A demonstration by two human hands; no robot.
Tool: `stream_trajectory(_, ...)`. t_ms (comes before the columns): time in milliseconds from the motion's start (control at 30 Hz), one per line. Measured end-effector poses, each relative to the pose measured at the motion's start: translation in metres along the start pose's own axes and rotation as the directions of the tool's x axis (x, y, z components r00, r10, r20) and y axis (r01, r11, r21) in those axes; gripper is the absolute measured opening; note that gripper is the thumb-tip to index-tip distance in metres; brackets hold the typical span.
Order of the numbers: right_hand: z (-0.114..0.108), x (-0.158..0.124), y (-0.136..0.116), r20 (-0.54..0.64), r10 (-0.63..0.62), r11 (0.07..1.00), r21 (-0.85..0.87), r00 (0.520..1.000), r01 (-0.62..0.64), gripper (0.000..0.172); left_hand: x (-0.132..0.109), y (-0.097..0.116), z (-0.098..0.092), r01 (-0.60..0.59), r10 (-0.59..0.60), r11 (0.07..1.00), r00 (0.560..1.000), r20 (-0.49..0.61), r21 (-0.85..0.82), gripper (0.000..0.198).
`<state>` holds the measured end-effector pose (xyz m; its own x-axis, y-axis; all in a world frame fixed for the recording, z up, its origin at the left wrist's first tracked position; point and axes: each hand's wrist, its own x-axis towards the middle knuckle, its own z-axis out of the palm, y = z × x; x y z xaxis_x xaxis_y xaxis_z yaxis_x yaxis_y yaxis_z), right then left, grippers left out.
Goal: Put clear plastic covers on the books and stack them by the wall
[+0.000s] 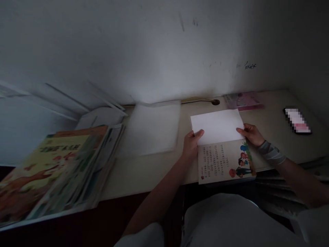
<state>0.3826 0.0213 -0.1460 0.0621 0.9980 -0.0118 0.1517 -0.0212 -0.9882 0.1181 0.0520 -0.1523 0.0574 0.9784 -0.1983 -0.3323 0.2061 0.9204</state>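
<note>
A white sheet of paper [217,125] lies across the upper half of an illustrated children's book [224,163] at the front edge of a pale desk [144,175]. My left hand [191,144] pinches the sheet's left edge, thumb on top. At the sheet's right edge my right hand [250,134] is closed on it the same way. The book's lower half shows printed text and cartoon figures, and it juts slightly past the desk's edge.
A slanted stack of picture books [56,171] fills the left side. More white sheets [154,127] lie mid-desk, blurred. A pink booklet [243,101] sits by the wall, a phone [296,120] at the far right, and a cable hole [215,102] at the back.
</note>
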Motion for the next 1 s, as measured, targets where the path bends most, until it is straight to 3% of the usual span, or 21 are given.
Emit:
stream_trajectory(200,0.003,0.0,-0.005,-0.084,0.005,1.0,0.012,0.996,-0.004,0.046,-0.005,0.0,-0.001,-0.008,0.008,0.998,1.0,0.0,0.067,0.044)
stream_trajectory(367,0.003,0.006,-0.007,-0.011,-0.001,0.998,0.063,1.0,0.001,0.042,-0.01,-0.002,0.002,0.02,-0.002,0.984,0.995,-0.105,0.175,0.048)
stream_trajectory(467,0.004,0.007,-0.009,-0.02,-0.019,0.999,0.038,1.0,0.02,0.045,-0.006,0.005,-0.002,-0.138,0.161,0.972,0.981,-0.111,0.193,0.049)
stream_trajectory(567,0.005,0.005,-0.013,-0.016,-0.053,0.999,-0.001,0.998,0.053,0.047,0.008,0.035,-0.007,-0.391,0.447,0.877,0.876,-0.181,0.278,0.047)
stream_trajectory(600,0.005,0.005,-0.015,-0.003,-0.059,0.998,-0.014,0.998,0.059,0.047,0.015,0.05,-0.005,-0.438,0.518,0.826,0.838,-0.172,0.354,0.043)
stream_trajectory(633,0.006,0.004,-0.017,0.014,-0.064,0.998,-0.023,0.998,0.064,0.047,0.022,0.066,-0.001,-0.458,0.549,0.768,0.831,-0.092,0.448,0.038)
stream_trajectory(700,0.008,0.003,-0.02,0.067,-0.081,0.996,-0.027,0.994,0.083,0.045,0.037,0.096,0.019,-0.471,0.44,0.602,0.87,0.224,0.645,0.03)
stream_trajectory(733,0.009,0.003,-0.022,0.094,-0.094,0.995,-0.023,0.991,0.097,0.044,0.044,0.108,0.033,-0.469,0.273,0.505,0.883,0.381,0.725,0.029)
stream_trajectory(767,0.009,0.003,-0.023,0.116,-0.108,0.994,-0.018,0.987,0.111,0.043,0.05,0.117,0.05,-0.479,0.107,0.422,0.869,0.482,0.77,0.029)
stream_trajectory(833,0.011,0.003,-0.024,0.138,-0.129,0.991,-0.009,0.982,0.131,0.041,0.061,0.124,0.085,-0.499,-0.097,0.317,0.829,0.551,0.806,0.031)
stream_trajectory(867,0.011,0.003,-0.024,0.142,-0.128,0.991,-0.005,0.981,0.131,0.04,0.066,0.123,0.102,-0.496,-0.16,0.322,0.811,0.563,0.806,0.031)
stream_trajectory(933,0.01,0.002,-0.023,0.141,-0.101,0.995,0.002,0.985,0.101,0.038,0.072,0.116,0.126,-0.419,-0.263,0.442,0.785,0.561,0.793,0.027)
stream_trajectory(1000,0.009,0.001,-0.022,0.138,-0.051,0.999,0.018,0.989,0.049,0.038,0.076,0.107,0.139,-0.297,-0.348,0.575,0.756,0.555,0.763,0.021)
